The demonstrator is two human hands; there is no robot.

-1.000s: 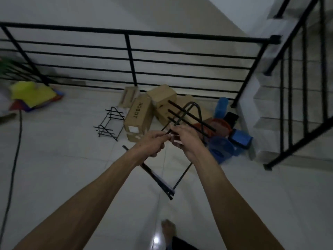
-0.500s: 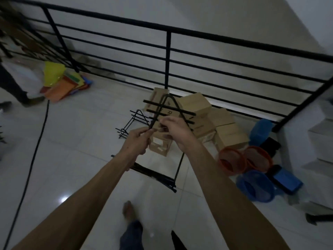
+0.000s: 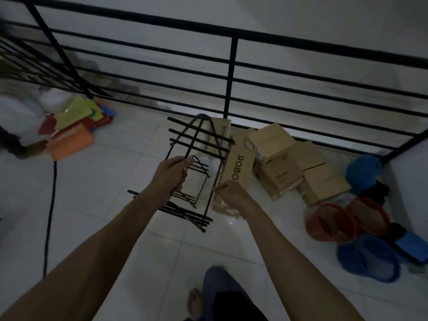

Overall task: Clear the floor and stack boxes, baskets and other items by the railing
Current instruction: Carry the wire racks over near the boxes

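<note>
I hold a black wire rack (image 3: 196, 137) off the white tiled floor, in front of the black railing (image 3: 232, 72). My left hand (image 3: 170, 177) grips its left side bar. My right hand (image 3: 231, 195) pinches its right side bar. A second, smaller black rack (image 3: 196, 181) stands on the floor behind it. Several cardboard boxes (image 3: 284, 163) lie piled by the railing, one marked ROBO (image 3: 237, 167) right behind my right hand. Orange baskets (image 3: 328, 221) and blue baskets (image 3: 368, 260) sit at the right.
A heap of coloured folders and cloths (image 3: 71, 126) lies at the left by the railing, with part of another person beside it. A black cable (image 3: 49, 209) runs down the floor on the left. My bare foot (image 3: 194, 304) is at the bottom.
I have stepped closer to the railing and the boxes. The rack has moved forward with my hands, and my hands now sit further apart on its two sides.
</note>
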